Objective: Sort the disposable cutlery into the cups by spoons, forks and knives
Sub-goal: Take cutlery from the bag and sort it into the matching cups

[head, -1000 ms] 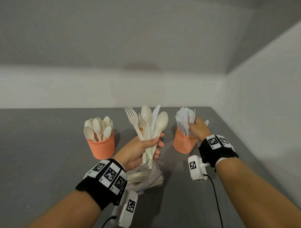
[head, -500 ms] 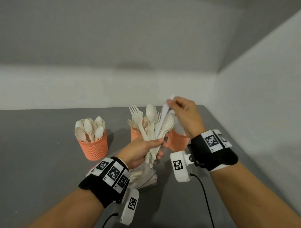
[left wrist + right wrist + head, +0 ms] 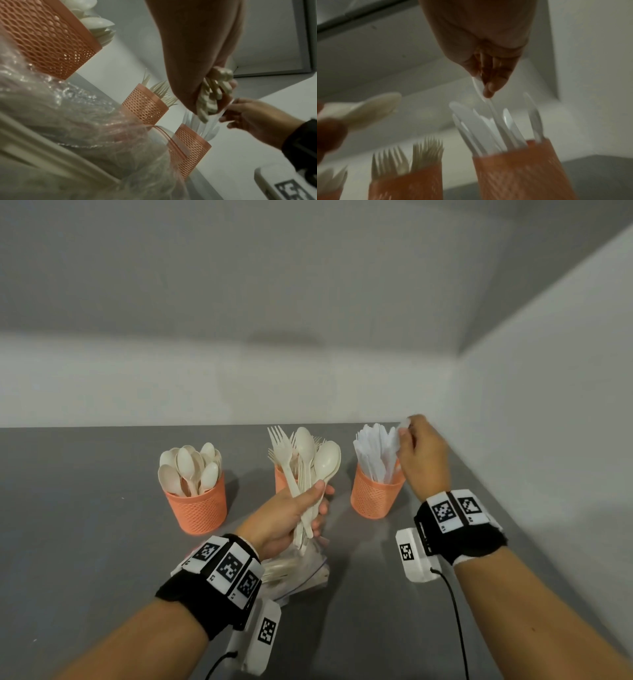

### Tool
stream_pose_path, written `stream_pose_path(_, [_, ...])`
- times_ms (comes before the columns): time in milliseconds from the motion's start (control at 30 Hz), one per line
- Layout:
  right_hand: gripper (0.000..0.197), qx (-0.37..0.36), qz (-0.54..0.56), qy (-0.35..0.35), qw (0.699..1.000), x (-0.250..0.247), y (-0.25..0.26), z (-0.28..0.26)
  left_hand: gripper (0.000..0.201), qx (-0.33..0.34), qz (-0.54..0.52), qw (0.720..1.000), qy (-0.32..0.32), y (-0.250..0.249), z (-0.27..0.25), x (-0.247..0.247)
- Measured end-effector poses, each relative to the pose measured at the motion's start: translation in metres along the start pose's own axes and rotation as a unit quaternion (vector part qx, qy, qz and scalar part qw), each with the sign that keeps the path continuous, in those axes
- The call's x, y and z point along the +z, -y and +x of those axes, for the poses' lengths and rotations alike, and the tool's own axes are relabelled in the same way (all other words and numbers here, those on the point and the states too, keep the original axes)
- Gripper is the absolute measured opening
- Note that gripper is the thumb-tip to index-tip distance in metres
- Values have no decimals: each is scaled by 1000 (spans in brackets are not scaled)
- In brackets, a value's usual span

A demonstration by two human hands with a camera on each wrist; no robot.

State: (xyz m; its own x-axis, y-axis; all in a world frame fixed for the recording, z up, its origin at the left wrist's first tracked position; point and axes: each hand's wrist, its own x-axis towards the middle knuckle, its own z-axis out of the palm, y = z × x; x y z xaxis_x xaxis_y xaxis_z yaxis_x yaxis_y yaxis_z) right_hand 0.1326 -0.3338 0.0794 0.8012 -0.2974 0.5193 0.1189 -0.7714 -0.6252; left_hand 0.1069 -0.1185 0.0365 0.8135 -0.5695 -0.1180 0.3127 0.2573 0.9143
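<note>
Three orange mesh cups stand in a row on the grey table. The left cup (image 3: 197,506) holds cream spoons, the middle cup (image 3: 281,479) cream forks, the right cup (image 3: 375,496) white knives. My left hand (image 3: 317,498) grips a bundle of cream forks and spoons (image 3: 303,460) upright in front of the middle cup. My right hand (image 3: 404,430) pinches the top end of a white knife (image 3: 498,121) over the right cup (image 3: 522,169); the knife's lower end stands among the other knives there.
A crumpled clear zip bag (image 3: 301,571) with more cream cutlery lies on the table under my left hand. White walls close the table at the back and along the right side, just beyond the right cup.
My right hand went from the knife cup to the bundle, pinched a white knife out of it and carried it back over the knife cup. The left hand kept its bundle.
</note>
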Motion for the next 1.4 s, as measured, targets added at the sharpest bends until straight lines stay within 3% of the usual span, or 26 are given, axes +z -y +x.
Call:
stream_pose_path(133, [27,20,-133,110,985,19,-17,-15,24,4,-5,1000,7,0,-1,0])
stream_pose_path(267, [25,35,-162,114,980,24,-19,-14,13,13,-8,999,29,-1,-3,-5])
stream_pose_path(333, [32,26,-97,59,993,20,-5,-13,11,23,5,999,31,-1,-3,-8])
stream_pose_path(400, [27,-47,9,-1,999,15,22,-17,13,34,37,999,9,1,-2,-9])
stream_pose_path(433, [21,-88,59,1,994,13,39,-21,13,44,59,997,-6,2,-1,-9])
stream_pose_path(500, [11,-133,110,81,982,12,70,-35,13,70,114,990,-38,3,-1,-6])
stream_pose_path(567, [13,-112,118,190,968,18,89,-48,13,92,162,979,-82,3,-1,-2])
stream_pose_path(633, [23,-85,108,229,964,28,96,-57,19,100,202,965,-137,3,-3,1])
stream_pose_path(700, [29,-73,81,215,971,39,97,-60,21,123,230,950,-169,2,-5,5])
stream_pose_path(900, [11,-31,125,173,977,56,100,-61,36,175,211,937,-216,-1,-14,5])
stream_pose_path(1167, [26,27,168,180,969,66,101,-65,46,199,337,890,-235,3,-19,0])
stream_pose_path(1267, [23,52,168,193,965,66,99,-63,57,194,309,911,-192,4,-23,-1])
stream_pose_path(1400, [16,103,210,248,940,64,93,-63,35,192,215,940,-185,-3,-27,4])
